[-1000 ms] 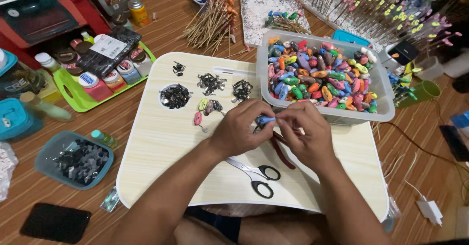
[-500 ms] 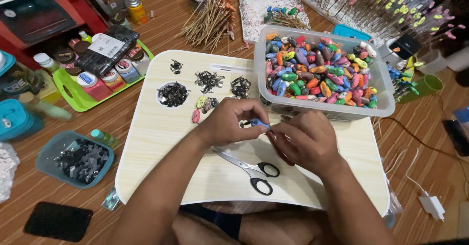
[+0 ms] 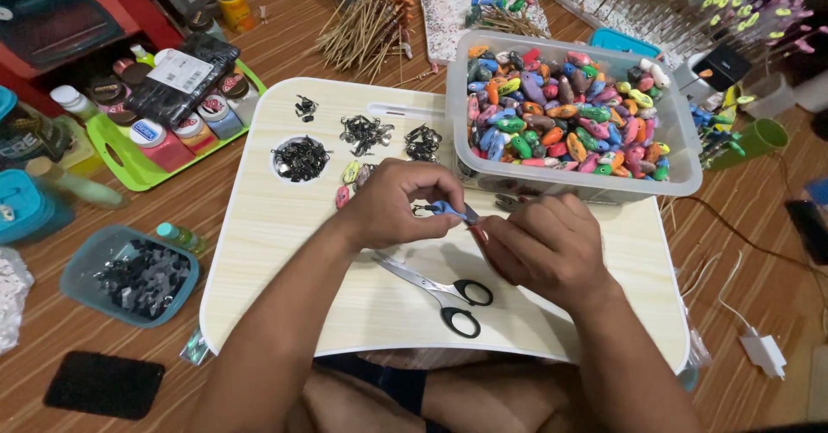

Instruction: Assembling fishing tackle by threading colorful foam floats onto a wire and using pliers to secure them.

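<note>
Head view, looking down at wooden floor (image 3: 285, 19) with a pale lap table (image 3: 285, 312) across the person's legs. Clear plastic tub (image 3: 681, 153) sits on the table's far right part, full of small painted lures (image 3: 561, 122) in many colours. Green tray (image 3: 129, 170) of small jars lies left of the table on the floor, teal box (image 3: 82, 265) of dark bits near the lower left, black pad (image 3: 103, 384) below it. Bundle of thin sticks (image 3: 366, 19) lies beyond the table, rows of sticks with coloured tips at top right. Left hand (image 3: 392, 204) is at table centre, fingers pinched closed on a small blue lure (image 3: 447, 210), held just above the tabletop in front of the tub. Right hand (image 3: 548, 247) is right beside it, fingers curled closed round small pliers (image 3: 471, 217) whose tip meets the blue lure; handle mostly hidden in the fist. Scissors (image 3: 444, 291) with black handles lie flat on the table just under both hands, blades closed, untouched. Round cup recess (image 3: 302, 159) in the table holds black hooks, three more small hook piles (image 3: 366, 131) lie to its right. Few loose lures (image 3: 349, 183) lie just left of the left hand
</note>
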